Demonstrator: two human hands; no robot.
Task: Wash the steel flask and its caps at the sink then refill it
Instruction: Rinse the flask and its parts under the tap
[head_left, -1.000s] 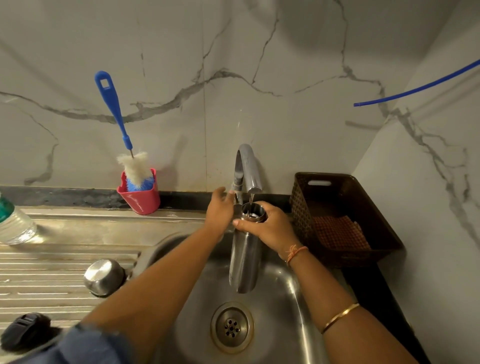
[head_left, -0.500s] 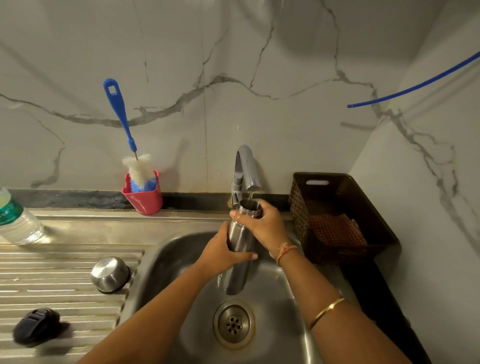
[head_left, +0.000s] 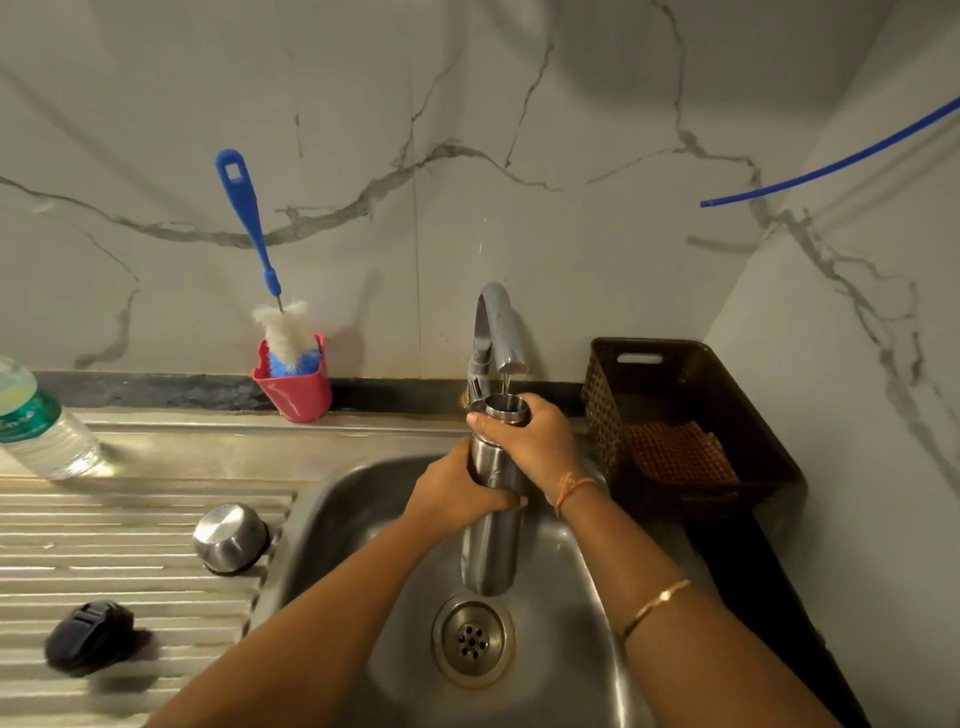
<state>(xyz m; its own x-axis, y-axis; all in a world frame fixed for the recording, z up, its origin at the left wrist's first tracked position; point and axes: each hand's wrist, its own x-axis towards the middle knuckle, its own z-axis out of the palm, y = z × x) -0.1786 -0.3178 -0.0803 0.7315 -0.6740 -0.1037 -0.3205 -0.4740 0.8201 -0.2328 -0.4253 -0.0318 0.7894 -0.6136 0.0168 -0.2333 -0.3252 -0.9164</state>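
Observation:
The steel flask (head_left: 491, 551) stands upright over the sink (head_left: 566, 634), its open mouth right under the tap (head_left: 497, 332). A thin stream of water runs from the spout into it. My right hand (head_left: 535, 441) grips the flask's neck just below the rim. My left hand (head_left: 457, 491) wraps around the body a little lower. On the ribbed drainboard (head_left: 104, 530) to the left lie a steel cap (head_left: 229, 538) and a black cap (head_left: 89, 636).
A pink cup (head_left: 296, 392) with a blue-handled bottle brush (head_left: 249, 228) stands against the back wall. A clear plastic water bottle (head_left: 39, 426) sits at far left. A brown basket (head_left: 691, 415) with a checked cloth is right of the sink. A blue tube (head_left: 831, 166) juts from the right wall.
My left hand left the tap's lever and came down to wrap around the flask's body. The flask stays under the spout in my right hand.

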